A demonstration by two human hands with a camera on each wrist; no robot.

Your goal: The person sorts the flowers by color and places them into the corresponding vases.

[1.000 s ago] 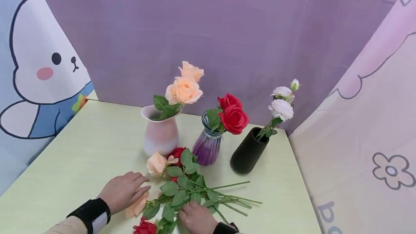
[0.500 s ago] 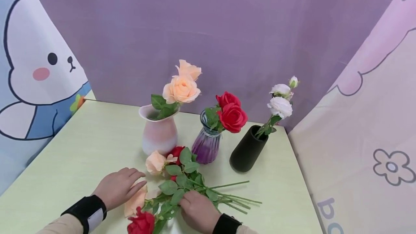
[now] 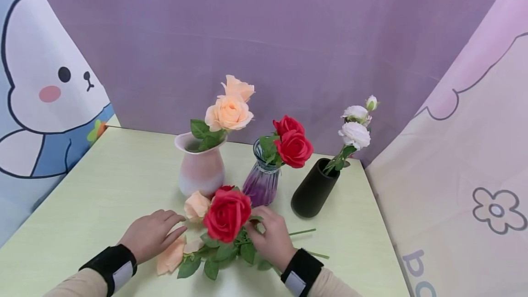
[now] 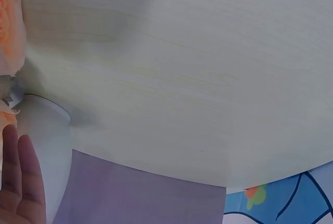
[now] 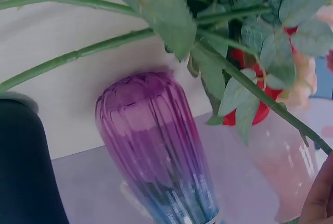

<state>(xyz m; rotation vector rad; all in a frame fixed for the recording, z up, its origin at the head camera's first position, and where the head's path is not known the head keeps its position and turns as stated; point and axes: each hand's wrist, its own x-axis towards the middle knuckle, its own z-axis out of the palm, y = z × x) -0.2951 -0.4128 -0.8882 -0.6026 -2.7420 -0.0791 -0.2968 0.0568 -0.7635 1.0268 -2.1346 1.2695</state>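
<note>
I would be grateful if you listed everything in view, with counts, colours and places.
Pink vase: one, pink and white, left of three
Vased peach roses: two, peach, in it
Glass vase: one, purple and blue, middle
Vased red roses: two, red, in it
Black vase: one, black, right
White flowers: several, white, in it
Held red rose: one, red, in right hand
Lying red rose: at least one, red, partly hidden
Loose peach roses: at least two, peach, near left hand
Leafy stems: several, green, table
Table: one, pale green, below
Backdrop: one, purple, behind
Printed panels: two, multicoloured, sides
Wristbands: two, black, wrists
Sleeves: two, beige, forearms
Hands: two, left and right
</note>
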